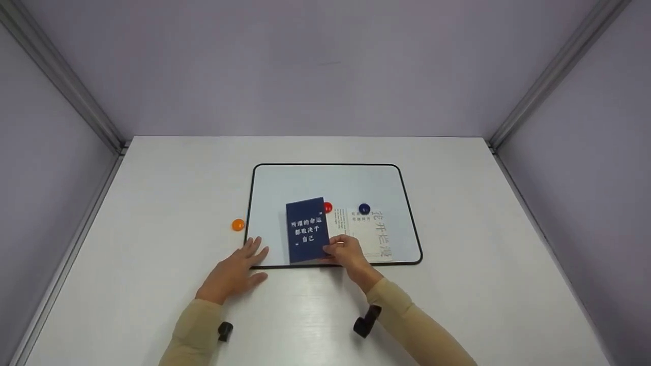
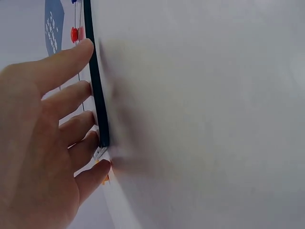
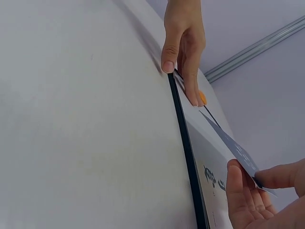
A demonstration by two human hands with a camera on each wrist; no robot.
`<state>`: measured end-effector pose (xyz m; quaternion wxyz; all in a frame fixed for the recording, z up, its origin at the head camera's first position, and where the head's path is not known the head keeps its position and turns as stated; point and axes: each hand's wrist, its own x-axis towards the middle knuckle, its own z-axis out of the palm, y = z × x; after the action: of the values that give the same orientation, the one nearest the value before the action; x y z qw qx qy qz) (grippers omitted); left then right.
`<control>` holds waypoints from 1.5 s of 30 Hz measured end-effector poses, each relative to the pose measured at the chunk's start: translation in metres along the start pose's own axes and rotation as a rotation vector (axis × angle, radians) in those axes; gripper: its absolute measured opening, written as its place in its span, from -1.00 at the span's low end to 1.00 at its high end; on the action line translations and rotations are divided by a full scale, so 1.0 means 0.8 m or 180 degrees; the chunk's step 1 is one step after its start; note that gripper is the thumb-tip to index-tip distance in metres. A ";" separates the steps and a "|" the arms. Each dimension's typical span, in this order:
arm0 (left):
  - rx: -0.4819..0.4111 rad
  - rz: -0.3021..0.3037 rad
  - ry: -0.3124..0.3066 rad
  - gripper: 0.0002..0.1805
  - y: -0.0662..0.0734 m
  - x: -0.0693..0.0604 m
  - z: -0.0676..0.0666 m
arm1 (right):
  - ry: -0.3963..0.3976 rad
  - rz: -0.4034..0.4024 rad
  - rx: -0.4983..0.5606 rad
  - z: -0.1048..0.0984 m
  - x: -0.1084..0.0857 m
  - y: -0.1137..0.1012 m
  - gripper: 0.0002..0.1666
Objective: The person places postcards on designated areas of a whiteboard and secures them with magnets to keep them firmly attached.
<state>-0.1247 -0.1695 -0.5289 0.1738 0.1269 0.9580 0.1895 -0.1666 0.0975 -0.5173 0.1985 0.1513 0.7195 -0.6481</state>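
A dark blue card (image 1: 306, 231) with white Chinese characters is pinched at its lower right edge by my right hand (image 1: 348, 254). In the right wrist view the card (image 3: 238, 155) tilts up off the whiteboard (image 1: 325, 180) between thumb and fingers. My left hand (image 1: 234, 274) rests with spread fingers at the board's near left corner. Partly behind the blue card and right hand, pale printed cards (image 1: 363, 236) lie on the board. A red round magnet (image 1: 328, 207) sits beside the blue card's upper right edge, and a dark blue magnet (image 1: 364, 209) is on the pale card's top edge.
An orange round magnet (image 1: 237, 224) lies on the white table (image 1: 483, 218), just left of the board. Black frame edging (image 1: 325, 164) runs around the board. Grey walls (image 1: 315, 66) enclose the table at the back and both sides.
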 end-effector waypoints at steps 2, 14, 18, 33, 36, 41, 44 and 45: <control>-0.0028 0.0003 -0.0018 -0.31 0.000 0.001 0.000 | -0.0010 0.0000 0.0015 0.001 0.000 0.001 -0.89; -0.0093 -0.0051 -0.0021 -0.31 0.002 0.004 0.000 | 0.0007 0.0114 0.0048 0.018 0.001 -0.001 -0.87; -0.0118 -0.0068 -0.0006 -0.31 0.002 0.005 0.001 | -0.0002 0.0105 0.0052 0.023 0.001 0.000 -0.87; -0.0192 -0.0025 0.0106 -0.34 0.002 0.003 0.002 | -0.0026 0.0044 0.0159 0.039 0.008 0.008 -0.88; -0.0168 -0.0026 0.0121 -0.34 0.002 0.004 0.002 | -0.0026 0.0017 0.0162 0.042 0.008 0.009 -0.87; -0.0162 -0.0062 0.0103 -0.34 0.002 0.004 0.003 | 0.0033 -0.0022 0.0061 0.048 0.010 0.010 -0.88; -0.0187 -0.0088 0.0089 -0.34 0.002 0.003 0.003 | 0.0082 -0.0075 -0.0094 0.050 0.010 0.010 -0.83; -0.0196 -0.0095 0.0087 -0.34 0.003 0.003 0.003 | 0.0094 -0.0110 -0.0179 0.051 0.010 0.010 -0.83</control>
<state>-0.1259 -0.1662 -0.5306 0.1673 0.1046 0.9558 0.2180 -0.1660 0.0579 -0.5317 0.1808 0.1428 0.7428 -0.6287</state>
